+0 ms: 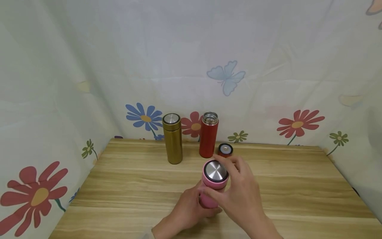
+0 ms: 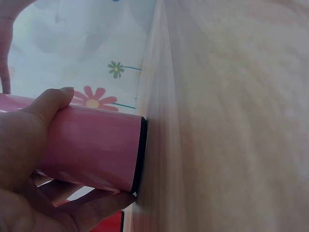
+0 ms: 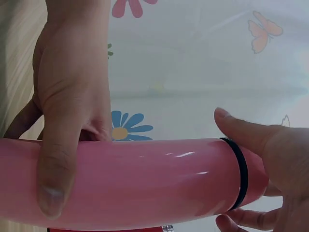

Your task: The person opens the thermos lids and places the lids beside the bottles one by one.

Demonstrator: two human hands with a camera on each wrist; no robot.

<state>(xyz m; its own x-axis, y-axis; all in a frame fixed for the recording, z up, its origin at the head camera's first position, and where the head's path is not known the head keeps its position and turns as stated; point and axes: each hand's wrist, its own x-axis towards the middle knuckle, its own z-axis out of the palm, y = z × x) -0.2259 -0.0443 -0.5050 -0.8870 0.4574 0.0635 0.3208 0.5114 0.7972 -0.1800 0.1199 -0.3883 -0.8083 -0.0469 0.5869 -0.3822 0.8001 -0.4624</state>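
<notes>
Pink flask (image 3: 159, 181), before the counter's (image 1: 134, 189) back edge: our left hand (image 1: 189, 204) grips, likely to steady; right hand (image 1: 243, 191) curls, perhaps loosely, round its lid (image 1: 215, 171).

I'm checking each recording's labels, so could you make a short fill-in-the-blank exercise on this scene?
1. The left grip holds the ____ bottle.
2. The only open bottle is coloured ____.
3. In the head view, the gold bottle stands to the ____ of the open one.
4. In all, ____ bottles show.

Missing words: pink; red; left; three
</notes>
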